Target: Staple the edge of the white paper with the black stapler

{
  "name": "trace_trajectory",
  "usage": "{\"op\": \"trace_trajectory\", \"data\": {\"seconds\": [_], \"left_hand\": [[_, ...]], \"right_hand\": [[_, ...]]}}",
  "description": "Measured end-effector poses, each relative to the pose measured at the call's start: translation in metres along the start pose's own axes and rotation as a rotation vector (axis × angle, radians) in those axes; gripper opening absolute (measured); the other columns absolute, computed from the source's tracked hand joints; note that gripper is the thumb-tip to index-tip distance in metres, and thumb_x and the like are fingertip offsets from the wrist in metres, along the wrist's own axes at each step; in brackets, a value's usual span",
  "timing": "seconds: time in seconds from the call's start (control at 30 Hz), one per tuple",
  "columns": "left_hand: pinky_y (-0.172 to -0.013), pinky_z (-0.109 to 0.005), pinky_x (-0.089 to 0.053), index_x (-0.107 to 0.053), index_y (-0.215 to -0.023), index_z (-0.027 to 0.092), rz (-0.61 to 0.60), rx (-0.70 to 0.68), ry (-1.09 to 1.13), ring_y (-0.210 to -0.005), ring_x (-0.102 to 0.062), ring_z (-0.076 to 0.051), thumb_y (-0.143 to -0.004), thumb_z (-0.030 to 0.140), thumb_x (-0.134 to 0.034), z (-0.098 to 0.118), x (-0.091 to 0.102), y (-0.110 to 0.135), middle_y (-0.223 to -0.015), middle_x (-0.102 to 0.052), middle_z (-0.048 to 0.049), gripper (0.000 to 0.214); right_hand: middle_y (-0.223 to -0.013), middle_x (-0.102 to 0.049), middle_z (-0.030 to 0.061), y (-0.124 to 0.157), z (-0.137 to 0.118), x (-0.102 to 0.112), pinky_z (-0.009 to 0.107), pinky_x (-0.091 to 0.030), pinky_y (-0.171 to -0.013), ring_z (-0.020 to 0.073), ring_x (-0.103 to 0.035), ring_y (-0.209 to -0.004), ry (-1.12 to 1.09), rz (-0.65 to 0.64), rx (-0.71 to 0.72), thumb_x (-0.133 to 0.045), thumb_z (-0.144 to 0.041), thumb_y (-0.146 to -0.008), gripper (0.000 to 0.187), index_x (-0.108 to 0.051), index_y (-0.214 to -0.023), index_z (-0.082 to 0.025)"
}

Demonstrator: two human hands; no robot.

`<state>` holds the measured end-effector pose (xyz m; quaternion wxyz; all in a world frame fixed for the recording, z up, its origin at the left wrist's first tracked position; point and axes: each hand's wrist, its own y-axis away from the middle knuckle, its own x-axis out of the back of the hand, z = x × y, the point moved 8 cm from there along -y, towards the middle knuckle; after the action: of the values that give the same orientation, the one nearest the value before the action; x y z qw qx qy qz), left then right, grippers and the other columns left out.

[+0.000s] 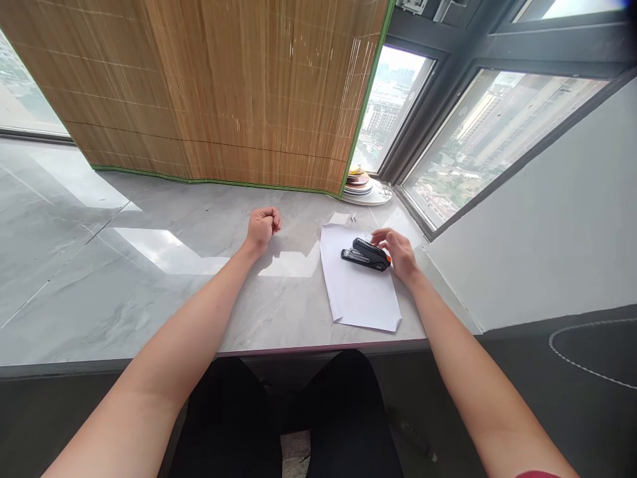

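Left hand: closed in a fist, with nothing seen held. It is rested on the counter, well apart from the paper's left edge.
Right hand: half open, with the fingers loosely curled. The stapler's near end is touched by the fingertips, but the stapler is not wrapped or lifted.
Stapler: black, with an orange patch at the end by the right hand. It is laid flat across the upper part of the paper, its other end pointed left.
Paper: 1 white sheet is seen; whether more lie under it cannot be told. It is laid flat near the counter's right end, its lower corner close to the front edge.
Counter: grey and marble-like, crossed by patches of bright light.
Plates: a small stack is set in the far corner, well apart from both hands.
Blind: bamboo, green-edged, hung down to the counter beyond the left hand.
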<state>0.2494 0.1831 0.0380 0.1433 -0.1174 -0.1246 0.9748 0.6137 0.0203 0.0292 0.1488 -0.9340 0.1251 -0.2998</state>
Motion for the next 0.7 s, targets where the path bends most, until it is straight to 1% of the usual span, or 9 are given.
{"op": "trace_trajectory", "data": {"seconds": [0.07,0.1,0.17,0.23,0.3,0.37,0.47,0.53,0.7], "left_hand": [[-0.05,-0.022,-0.025,-0.05,-0.052,0.019,0.01,0.006,0.024,-0.051,-0.041,-0.011,-0.051,0.016,-0.047,-0.002,0.002,-0.002,-0.051,-0.045,-0.0008,0.005],[-0.05,-0.022,-0.025,-0.05,-0.052,0.019,0.016,0.011,0.038,-0.05,-0.04,-0.01,-0.051,0.015,-0.048,-0.003,0.003,-0.002,-0.051,-0.045,-0.0007,0.005],[-0.049,-0.022,-0.024,-0.049,-0.052,0.019,0.039,0.025,0.073,-0.049,-0.038,-0.01,-0.051,0.013,-0.048,-0.004,0.007,-0.004,-0.051,-0.044,-0.0001,0.006],[-0.049,-0.022,-0.023,-0.045,-0.053,0.019,0.071,0.044,0.132,-0.048,-0.035,-0.009,-0.052,0.011,-0.049,-0.005,0.011,-0.005,-0.051,-0.042,0.0009,0.009],[-0.049,-0.023,-0.022,-0.041,-0.054,0.019,0.104,0.061,0.223,-0.048,-0.032,-0.008,-0.054,0.008,-0.051,-0.005,0.015,-0.005,-0.052,-0.037,0.0022,0.016],[-0.049,-0.023,-0.022,-0.034,-0.056,0.019,0.128,0.07,0.329,-0.048,-0.03,-0.008,-0.059,0.005,-0.054,-0.003,0.018,-0.005,-0.053,-0.029,0.0035,0.024],[-0.049,-0.024,-0.023,-0.025,-0.06,0.019,0.132,0.056,0.489,-0.049,-0.025,-0.009,-0.071,0.003,-0.056,0.003,0.026,-0.006,-0.057,-0.018,0.004,0.036],[-0.049,-0.025,-0.023,-0.02,-0.062,0.02,0.154,0.01,0.586,-0.049,-0.023,-0.01,-0.08,0.004,-0.056,0.01,0.039,-0.006,-0.058,-0.013,0.0034,0.043],[-0.046,-0.026,-0.018,-0.015,-0.069,0.019,0.407,-0.243,0.697,-0.051,-0.008,-0.014,-0.101,0.016,-0.055,0.035,0.108,0.001,-0.059,-0.003,0.0026,0.052]], "right_hand": [[-0.115,-0.077,0.0126,-0.018,0.009,0.011,0.051,-0.061,-0.097,0.0324,-0.073,-0.11,0.13,0.102,0.016,-0.043,-0.078,-0.105,0.061,-0.074,-0.116,-0.026],[-0.125,-0.076,0.0145,-0.029,0.012,0.009,0.056,-0.059,-0.106,0.0347,-0.072,-0.119,0.231,0.088,0.045,-0.049,-0.077,-0.103,0.059,-0.074,-0.12,-0.026],[-0.154,-0.065,0.0179,-0.053,0.021,-0.009,0.061,-0.047,-0.125,0.039,-0.061,-0.145,0.406,-0.048,0.099,-0.054,-0.075,-0.101,0.064,-0.071,-0.137,-0.025],[-0.174,-0.047,0.02,-0.073,0.035,-0.038,0.06,-0.035,-0.136,0.0401,-0.043,-0.163,0.504,-0.247,0.081,-0.046,-0.074,-0.105,0.077,-0.059,-0.158,-0.02],[-0.182,-0.033,0.0217,-0.084,0.049,-0.067,0.061,-0.025,-0.14,0.0395,-0.028,-0.172,0.582,-0.423,0.028,-0.038,-0.073,-0.107,0.086,-0.045,-0.17,-0.015],[-0.185,-0.022,0.0226,-0.09,0.051,-0.095,0.062,-0.017,-0.141,0.0382,-0.017,-0.175,0.647,-0.531,0.008,-0.033,-0.069,-0.11,0.087,-0.034,-0.175,-0.011],[-0.186,-0.014,0.0235,-0.096,0.031,-0.138,0.063,-0.012,-0.142,0.0359,-0.011,-0.176,0.705,-0.584,0.039,-0.031,-0.059,-0.113,0.084,-0.025,-0.177,-0.006],[-0.186,-0.013,0.0253,-0.101,0.008,-0.171,0.063,-0.011,-0.142,0.036,-0.011,-0.176,0.72,-0.601,0.07,-0.033,-0.054,-0.114,0.082,-0.023,-0.177,-0.003],[-0.185,-0.02,0.0221,-0.112,-0.06,-0.255,0.065,-0.017,-0.141,0.0372,-0.019,-0.174,0.645,-0.595,0.191,-0.037,-0.046,-0.114,0.072,-0.036,-0.174,-0.007]]}}
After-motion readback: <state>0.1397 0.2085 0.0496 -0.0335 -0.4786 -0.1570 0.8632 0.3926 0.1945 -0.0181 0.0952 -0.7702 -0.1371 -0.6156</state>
